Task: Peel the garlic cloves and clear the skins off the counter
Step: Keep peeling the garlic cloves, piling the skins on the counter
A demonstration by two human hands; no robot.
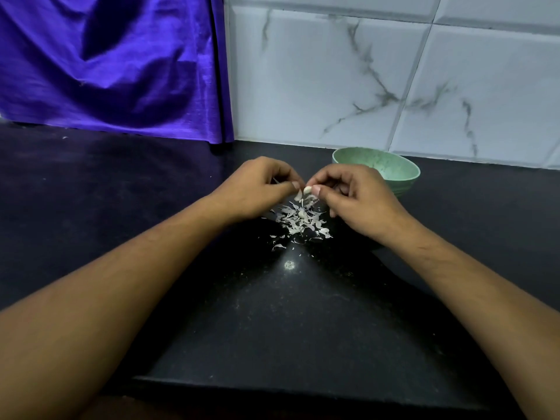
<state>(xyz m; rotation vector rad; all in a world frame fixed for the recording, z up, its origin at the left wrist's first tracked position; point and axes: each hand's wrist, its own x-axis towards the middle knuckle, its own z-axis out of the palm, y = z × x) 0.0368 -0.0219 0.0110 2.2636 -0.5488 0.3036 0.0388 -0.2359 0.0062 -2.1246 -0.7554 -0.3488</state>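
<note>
peeling is the step in hand, and the clearing has not begun. both hands meet just above the middle of the frame. the right hand (357,195) has its fingers curled and pinches a pale garlic clove (307,190) between thumb and fingertips. the left hand (260,183), also curled, pinches what looks like a flake of skin (298,195) hanging at the clove's left side. right below them, at frame centre, a pile of skins (298,221) lies scattered on the black counter (288,313), with one or two paler lumps in it that may be cloves; i can't tell. a green bowl (391,166) stands just behind the right hand, up and to the right, and its contents are hidden from here.

i'd say the next move is to pull that flake free and check the clove for leftover skin. the bare clove likely goes in the bowl. the skins are thin and light, so sweeping them together will need a slow, cupped hand.
</note>
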